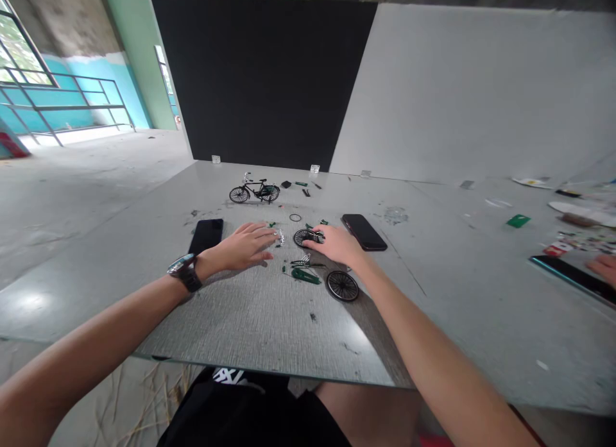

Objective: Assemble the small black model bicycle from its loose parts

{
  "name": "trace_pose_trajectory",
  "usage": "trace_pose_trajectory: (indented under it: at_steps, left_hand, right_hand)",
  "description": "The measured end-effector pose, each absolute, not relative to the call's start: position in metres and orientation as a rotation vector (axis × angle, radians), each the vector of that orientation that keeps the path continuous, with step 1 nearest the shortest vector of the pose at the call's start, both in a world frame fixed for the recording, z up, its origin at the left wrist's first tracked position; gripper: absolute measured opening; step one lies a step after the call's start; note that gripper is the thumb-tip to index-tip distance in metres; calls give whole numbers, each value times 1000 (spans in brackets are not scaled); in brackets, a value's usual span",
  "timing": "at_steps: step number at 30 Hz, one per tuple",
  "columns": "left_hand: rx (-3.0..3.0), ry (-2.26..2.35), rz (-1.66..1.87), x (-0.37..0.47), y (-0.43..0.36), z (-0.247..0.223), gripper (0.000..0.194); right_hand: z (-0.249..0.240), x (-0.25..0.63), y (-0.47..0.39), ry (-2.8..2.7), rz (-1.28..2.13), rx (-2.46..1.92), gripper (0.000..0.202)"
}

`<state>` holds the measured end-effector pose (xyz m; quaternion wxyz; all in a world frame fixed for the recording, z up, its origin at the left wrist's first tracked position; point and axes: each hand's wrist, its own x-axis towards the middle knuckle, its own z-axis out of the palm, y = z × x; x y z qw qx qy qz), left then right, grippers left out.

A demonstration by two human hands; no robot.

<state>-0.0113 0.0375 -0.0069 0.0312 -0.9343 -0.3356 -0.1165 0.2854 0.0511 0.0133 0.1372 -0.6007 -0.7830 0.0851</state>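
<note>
My left hand (245, 245) lies palm down with its fingers stretched out, the tips touching or just above small silver parts (280, 237). The thumb and fingers of my right hand (332, 240) close on a small black spoked wheel (300, 237); my fingers hide its right side. Nearer to me lie a second spoked wheel (342, 286), a long green part (305, 276) and thin silver and black pieces (304, 262). A thin ring (295, 217) rests beyond my hands. Farther back, an assembled black model bicycle (255, 190) stands upright.
Dark phones lie by my left wrist (206, 235) and beyond my right hand (364, 232). Small black and green pieces (301, 184) sit beside the model bicycle. An upright black panel (264, 81) backs the table. At far right, another person's hand (604, 267) is near a phone.
</note>
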Motion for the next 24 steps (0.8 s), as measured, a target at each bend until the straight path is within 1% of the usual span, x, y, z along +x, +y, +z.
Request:
trace_pose_trajectory:
  at_steps: [3, 7, 8, 11, 13, 18, 24]
  left_hand:
    - [-2874, -1008, -384, -10, 38, -4, 51]
    - [-2862, -1063, -458, -9, 35, 0, 60]
    - [-2858, -1085, -479, -9, 34, 1, 62]
    - [-2855, -1131, -523, -8, 32, 3, 65]
    - [-2850, -1135, -538, -9, 31, 6, 63]
    - [-2842, -1075, -600, -11, 31, 11, 47]
    - [-2866, -1064, -571, -14, 32, 14, 42]
  right_hand:
    - [11, 284, 52, -2262, 301, -1698, 60]
    - [7, 284, 56, -2157, 420, -1648, 59]
    - [7, 284, 56, -2133, 439, -1626, 55]
    - [8, 283, 57, -2145, 438, -1557, 35]
    - [11, 281, 56, -2175, 421, -1507, 30]
    - [15, 280, 55, -2159, 400, -1449, 35]
    - [9, 284, 56, -2136, 318, -1654, 39]
